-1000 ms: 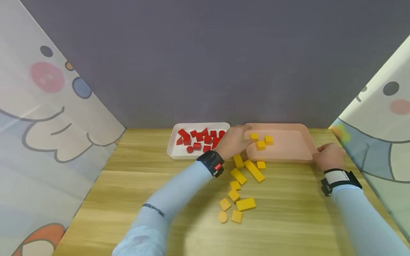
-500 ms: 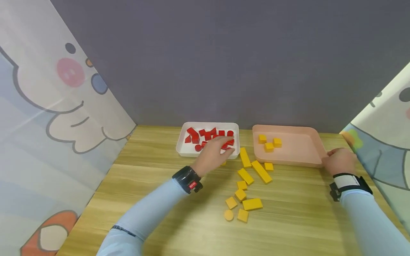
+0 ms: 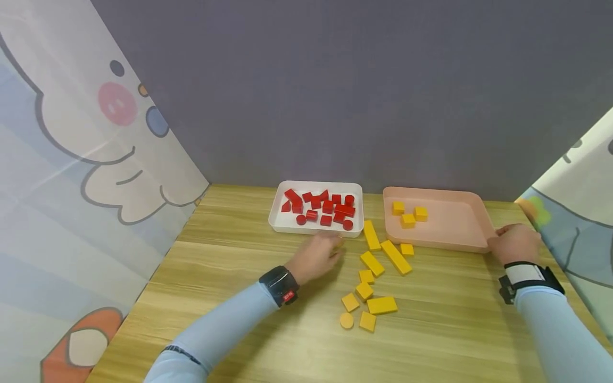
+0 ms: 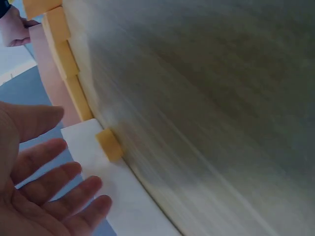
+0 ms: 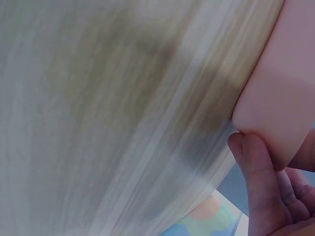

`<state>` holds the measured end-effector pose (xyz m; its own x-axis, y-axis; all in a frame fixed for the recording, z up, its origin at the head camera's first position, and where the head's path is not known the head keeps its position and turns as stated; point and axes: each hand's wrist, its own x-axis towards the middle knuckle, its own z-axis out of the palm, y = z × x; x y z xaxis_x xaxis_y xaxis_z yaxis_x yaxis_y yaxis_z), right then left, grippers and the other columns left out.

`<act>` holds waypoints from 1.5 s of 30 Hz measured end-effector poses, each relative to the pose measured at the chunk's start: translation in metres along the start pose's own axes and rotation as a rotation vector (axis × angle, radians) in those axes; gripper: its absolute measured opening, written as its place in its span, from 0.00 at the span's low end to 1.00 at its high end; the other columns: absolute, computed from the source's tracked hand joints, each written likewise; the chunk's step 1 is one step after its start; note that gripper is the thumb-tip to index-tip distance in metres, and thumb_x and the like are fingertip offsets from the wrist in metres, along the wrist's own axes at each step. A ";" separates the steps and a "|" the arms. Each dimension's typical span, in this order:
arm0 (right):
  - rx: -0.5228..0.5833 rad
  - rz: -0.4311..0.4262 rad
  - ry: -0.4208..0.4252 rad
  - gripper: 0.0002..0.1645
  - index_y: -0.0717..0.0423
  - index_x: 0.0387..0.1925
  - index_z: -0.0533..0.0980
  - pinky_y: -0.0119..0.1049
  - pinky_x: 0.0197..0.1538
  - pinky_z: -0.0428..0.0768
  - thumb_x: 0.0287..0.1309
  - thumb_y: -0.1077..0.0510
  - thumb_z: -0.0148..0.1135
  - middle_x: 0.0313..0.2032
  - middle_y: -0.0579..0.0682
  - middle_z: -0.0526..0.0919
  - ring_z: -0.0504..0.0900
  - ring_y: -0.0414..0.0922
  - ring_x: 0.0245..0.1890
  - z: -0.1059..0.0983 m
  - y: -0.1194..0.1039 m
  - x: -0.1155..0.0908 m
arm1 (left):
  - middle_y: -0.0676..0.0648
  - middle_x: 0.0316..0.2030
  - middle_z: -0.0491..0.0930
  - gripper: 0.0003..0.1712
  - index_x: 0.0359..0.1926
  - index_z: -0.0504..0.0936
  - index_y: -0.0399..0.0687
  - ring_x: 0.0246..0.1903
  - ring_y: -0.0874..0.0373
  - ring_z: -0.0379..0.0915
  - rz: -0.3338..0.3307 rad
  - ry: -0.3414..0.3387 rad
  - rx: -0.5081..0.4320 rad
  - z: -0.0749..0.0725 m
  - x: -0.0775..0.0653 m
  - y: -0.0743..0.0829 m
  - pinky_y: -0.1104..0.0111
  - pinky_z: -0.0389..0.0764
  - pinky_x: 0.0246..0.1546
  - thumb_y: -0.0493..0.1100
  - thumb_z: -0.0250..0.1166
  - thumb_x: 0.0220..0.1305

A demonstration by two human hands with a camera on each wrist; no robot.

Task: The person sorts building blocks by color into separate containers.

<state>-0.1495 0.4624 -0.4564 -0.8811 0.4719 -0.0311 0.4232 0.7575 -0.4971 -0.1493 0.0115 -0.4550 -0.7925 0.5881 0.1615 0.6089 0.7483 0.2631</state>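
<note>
My left hand (image 3: 313,258) is low in front of the white tray (image 3: 276,213), holding nothing. In the left wrist view its fingers are apart and loosely bent, close to a yellow block (image 4: 109,145) that stands by the tray's front wall. The hand hides that block in the head view. At the far right, my right hand (image 3: 516,243) pinches the near right corner of the pink tray (image 3: 455,223) between thumb and fingers. Three yellow cubes (image 3: 408,221) sit in the left part of this tray. The white tray holds several red blocks (image 3: 328,207).
Several yellow blocks lie loose in front of the trays, among them a long bar (image 3: 396,258), a flat oblong block (image 3: 381,305) and a round disc (image 3: 347,320). A grey panel (image 3: 335,96) rises behind the wooden table (image 3: 230,298), with cartoon-printed sheets at both sides.
My left hand has left the pink tray's left edge, passed over the white tray's near right part and come down in front of it. My right hand keeps hold of the pink tray.
</note>
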 end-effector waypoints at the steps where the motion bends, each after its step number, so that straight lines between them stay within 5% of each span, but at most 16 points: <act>1: 0.000 0.002 0.000 0.19 0.78 0.32 0.82 0.42 0.27 0.70 0.59 0.61 0.57 0.24 0.67 0.84 0.76 0.66 0.38 0.000 0.001 0.000 | 0.54 0.42 0.87 0.12 0.51 0.87 0.49 0.38 0.62 0.79 -0.005 -0.011 0.022 0.002 0.000 0.000 0.71 0.84 0.45 0.43 0.70 0.68; 8: -0.012 -0.027 0.018 0.18 0.78 0.33 0.82 0.54 0.36 0.72 0.58 0.61 0.58 0.27 0.69 0.86 0.77 0.69 0.39 0.005 0.005 0.002 | 0.52 0.48 0.86 0.16 0.55 0.85 0.50 0.45 0.59 0.80 -0.025 -0.054 0.104 0.015 0.001 -0.001 0.69 0.84 0.53 0.43 0.70 0.68; 14: 0.000 -0.012 0.016 0.18 0.78 0.32 0.83 0.45 0.30 0.69 0.58 0.61 0.57 0.22 0.66 0.85 0.78 0.66 0.36 0.005 0.004 0.003 | 0.44 0.71 0.75 0.26 0.70 0.75 0.47 0.71 0.50 0.72 -0.012 -0.124 0.160 0.020 0.001 0.003 0.59 0.73 0.72 0.44 0.63 0.74; 19: 0.013 0.018 0.004 0.19 0.79 0.34 0.83 0.38 0.23 0.69 0.59 0.61 0.57 0.23 0.67 0.85 0.77 0.65 0.35 0.004 0.002 0.002 | 0.43 0.74 0.71 0.29 0.74 0.71 0.47 0.74 0.48 0.68 -0.032 -0.156 0.147 0.020 0.002 0.006 0.57 0.70 0.75 0.43 0.61 0.75; 23: 0.014 0.034 -0.008 0.19 0.79 0.35 0.82 0.37 0.21 0.70 0.60 0.62 0.57 0.22 0.66 0.85 0.77 0.64 0.34 0.004 0.002 0.001 | 0.42 0.71 0.74 0.29 0.71 0.74 0.45 0.71 0.49 0.71 -0.020 -0.147 0.153 0.020 0.004 0.007 0.60 0.73 0.73 0.40 0.64 0.71; 32: 0.001 0.006 0.006 0.18 0.78 0.34 0.82 0.40 0.27 0.69 0.59 0.61 0.58 0.24 0.67 0.85 0.77 0.64 0.35 0.004 0.001 0.003 | 0.45 0.51 0.80 0.19 0.55 0.85 0.43 0.47 0.56 0.82 -0.022 -0.127 0.161 0.017 0.005 0.004 0.68 0.85 0.54 0.33 0.70 0.62; 45: -0.007 -0.011 0.023 0.18 0.78 0.33 0.83 0.41 0.24 0.71 0.59 0.61 0.58 0.24 0.68 0.85 0.79 0.65 0.33 0.005 0.001 0.003 | 0.46 0.40 0.84 0.17 0.47 0.88 0.43 0.37 0.58 0.79 -0.091 -0.137 0.053 0.009 0.010 0.006 0.72 0.84 0.40 0.27 0.70 0.57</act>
<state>-0.1524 0.4627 -0.4612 -0.8806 0.4738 -0.0058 0.4152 0.7656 -0.4913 -0.1532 0.0243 -0.4601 -0.8344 0.5511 0.0073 0.5391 0.8132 0.2194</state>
